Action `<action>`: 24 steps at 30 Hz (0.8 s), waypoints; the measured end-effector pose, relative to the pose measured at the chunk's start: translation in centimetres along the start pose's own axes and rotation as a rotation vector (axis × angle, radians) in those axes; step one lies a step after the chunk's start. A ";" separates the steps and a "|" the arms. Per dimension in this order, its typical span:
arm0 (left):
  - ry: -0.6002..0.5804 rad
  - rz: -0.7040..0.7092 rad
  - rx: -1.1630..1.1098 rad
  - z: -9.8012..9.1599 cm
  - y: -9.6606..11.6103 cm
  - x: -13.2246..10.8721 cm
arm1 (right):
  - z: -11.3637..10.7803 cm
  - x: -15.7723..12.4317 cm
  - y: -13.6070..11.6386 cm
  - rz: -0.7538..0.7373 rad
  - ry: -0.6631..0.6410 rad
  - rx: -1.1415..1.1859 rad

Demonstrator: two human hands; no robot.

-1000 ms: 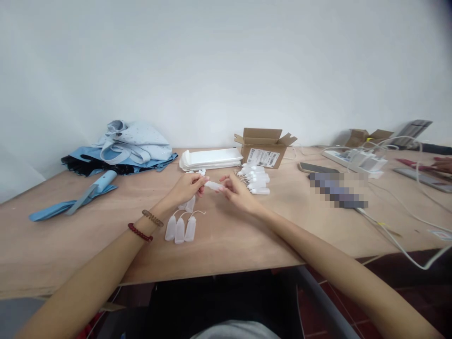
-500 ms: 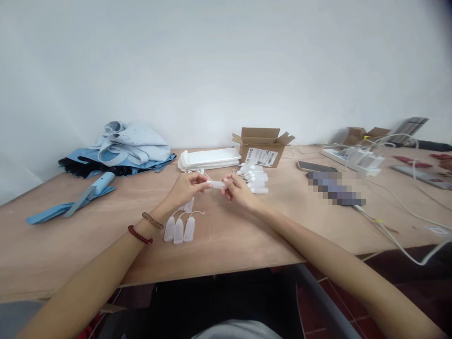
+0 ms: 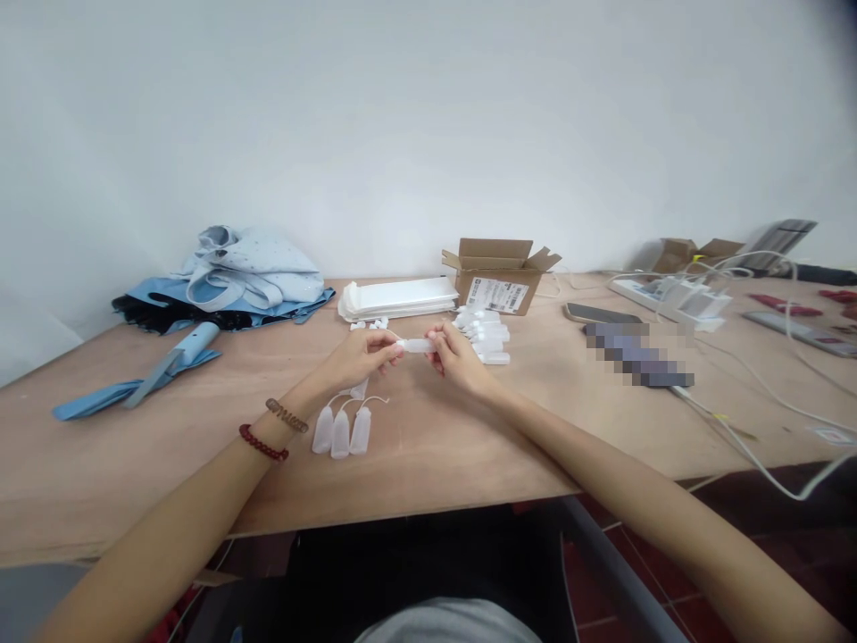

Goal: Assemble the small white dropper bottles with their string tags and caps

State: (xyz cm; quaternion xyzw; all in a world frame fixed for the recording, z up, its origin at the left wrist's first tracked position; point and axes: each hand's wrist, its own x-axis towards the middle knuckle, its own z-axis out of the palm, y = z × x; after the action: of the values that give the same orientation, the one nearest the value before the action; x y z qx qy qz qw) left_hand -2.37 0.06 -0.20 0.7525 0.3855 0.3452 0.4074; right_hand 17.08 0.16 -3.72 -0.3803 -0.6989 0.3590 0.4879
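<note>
A small white plastic squeeze bottle [image 3: 416, 345] is held level above the wooden table [image 3: 428, 446], between both hands. My left hand [image 3: 358, 355] pinches its left end and my right hand [image 3: 455, 357] grips its right end. Three more small bottles [image 3: 341, 432] lie side by side on the table under my left wrist. A loose pile of the same bottles [image 3: 486, 338] sits just beyond my right hand.
A stack of white flat packs [image 3: 398, 299] and an open cardboard box [image 3: 499, 279] stand at the back. Blue cloth and a folded umbrella [image 3: 153, 371] lie left. Phones, a power strip [image 3: 676, 299] and white cables [image 3: 750, 446] lie right.
Both hands have lifted the bottle slightly and moved closer together on it; the bottle now lies more level. Nothing else on the table has moved.
</note>
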 end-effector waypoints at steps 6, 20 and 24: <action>0.023 -0.064 -0.023 0.1 0.3 -0.1 | -0.2 0.2 -0.2 -0.028 0.011 -0.052; 0.037 -0.275 -0.286 0.2 0.2 0.1 | -0.7 -0.2 -0.5 -0.427 0.036 -0.485; 0.042 -0.286 -0.326 0.4 0.6 -0.1 | -0.9 -0.1 -0.6 -0.498 0.038 -0.508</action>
State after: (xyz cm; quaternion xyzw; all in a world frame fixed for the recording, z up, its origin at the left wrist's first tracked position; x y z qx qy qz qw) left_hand -1.90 -0.37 0.09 0.6069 0.4357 0.3573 0.5605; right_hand 17.83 -0.08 -3.00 -0.3140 -0.8280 0.0369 0.4631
